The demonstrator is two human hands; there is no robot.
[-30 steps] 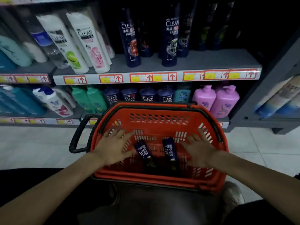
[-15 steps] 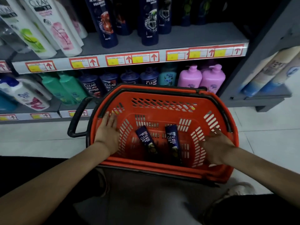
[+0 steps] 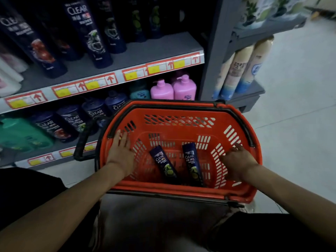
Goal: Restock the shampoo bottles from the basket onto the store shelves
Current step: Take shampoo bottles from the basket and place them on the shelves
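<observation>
Moved out from middle to side walls of basket (image 3: pixel 181 106). Left hand (image 3: pixel 121 153): flat, fingers straight, holding nothing. Right hand (image 3: pixel 236 160): fingers loosely spread, holding nothing. Two shampoo bottles (image 3: pixel 162 163) lying on basket floor, untouched. Probably shifting basket along shelf (image 3: pixel 145 50); picking not yet begun.

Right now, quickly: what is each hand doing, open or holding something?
Left hand: open, flat against the basket wall, holding nothing.
Right hand: open, on the opposite wall, holding nothing.

"CLEAR" is printed on both basket bottles (image 3: pixel 165 164) (image 3: pixel 192 164) and the dark shelf bottles (image 3: pixel 89 31).
</observation>
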